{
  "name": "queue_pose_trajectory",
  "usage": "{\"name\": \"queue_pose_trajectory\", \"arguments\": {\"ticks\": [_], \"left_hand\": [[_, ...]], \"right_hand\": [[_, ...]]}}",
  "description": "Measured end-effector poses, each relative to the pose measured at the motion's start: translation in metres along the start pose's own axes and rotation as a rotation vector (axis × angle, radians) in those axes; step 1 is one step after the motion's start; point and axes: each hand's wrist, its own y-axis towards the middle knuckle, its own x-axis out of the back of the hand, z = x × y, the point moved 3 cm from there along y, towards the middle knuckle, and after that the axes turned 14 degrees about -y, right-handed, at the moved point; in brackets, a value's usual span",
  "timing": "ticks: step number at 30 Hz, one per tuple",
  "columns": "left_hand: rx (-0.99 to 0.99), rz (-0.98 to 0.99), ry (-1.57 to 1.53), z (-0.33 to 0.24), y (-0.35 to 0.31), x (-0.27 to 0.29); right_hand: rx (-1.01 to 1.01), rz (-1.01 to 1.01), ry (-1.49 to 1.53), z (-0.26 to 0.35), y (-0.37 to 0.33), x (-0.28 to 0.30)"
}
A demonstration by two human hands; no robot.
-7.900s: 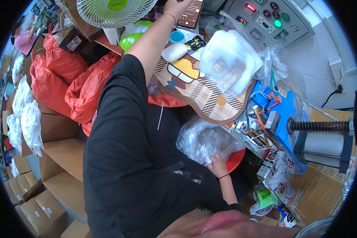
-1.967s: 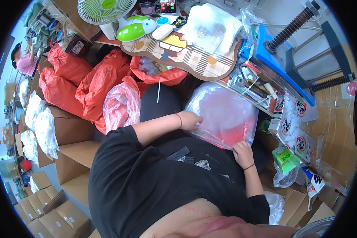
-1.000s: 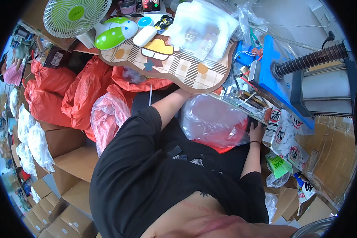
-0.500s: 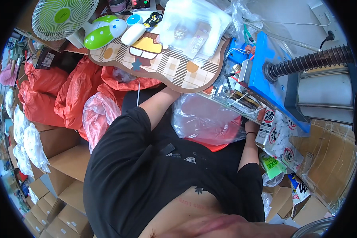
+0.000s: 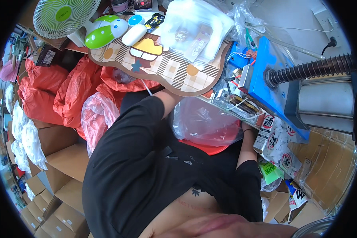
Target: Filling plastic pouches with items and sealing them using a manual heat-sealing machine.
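In my lap rests a clear plastic bag (image 5: 198, 119) over something red and round-edged (image 5: 210, 149), perhaps a basin. My left hand (image 5: 171, 96) reaches under the front edge of a patterned mat (image 5: 174, 75) at the bag's far left side, its fingers hidden. To the bag's right, my right hand (image 5: 247, 127) reaches under the edge of the blue machine (image 5: 261, 79); only the part near the wrist shows, with a dark band on it. What either hand holds, if anything, is out of sight.
A translucent plastic box (image 5: 198, 27), a white mouse-shaped item (image 5: 134, 35) and a green-white fan (image 5: 63, 16) stand on the table. Red bags (image 5: 75, 91) are piled at left, above open cardboard boxes (image 5: 69, 158). Stickered packaging (image 5: 275, 139) hangs at right.
My left forearm has shifted right and further under the mat's edge, with the sleeve nearer the table. The bag and the red thing in my lap have shifted slightly. My right hand stays about where it was.
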Motion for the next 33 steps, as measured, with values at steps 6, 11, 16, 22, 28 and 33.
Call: {"name": "queue_pose_trajectory", "arguments": {"ticks": [6,11,16,22,28,33], "left_hand": [[0.05,0.033,0.065,0.002,-0.013,0.0],[0.113,0.081,0.136,0.002,-0.031,-0.001],[0.211,0.183,0.296,-0.02,-0.049,-0.002],[0.54,0.297,1.009,-0.069,-0.106,0.006],[-0.282,0.393,0.821,-0.126,-0.158,-0.012],[-0.219,0.563,0.955,-0.138,-0.175,-0.027]], "right_hand": [[0.14,0.301,-0.144,-0.021,0.01,-0.052],[0.304,0.867,-0.222,-0.027,-0.068,-0.063],[0.334,0.702,-0.035,-0.014,-0.15,-0.013],[0.365,0.145,-0.062,0.022,-0.221,0.08],[0.558,-0.043,0.061,0.04,-0.259,0.135],[0.731,0.346,0.173,0.058,-0.28,0.117]]}}
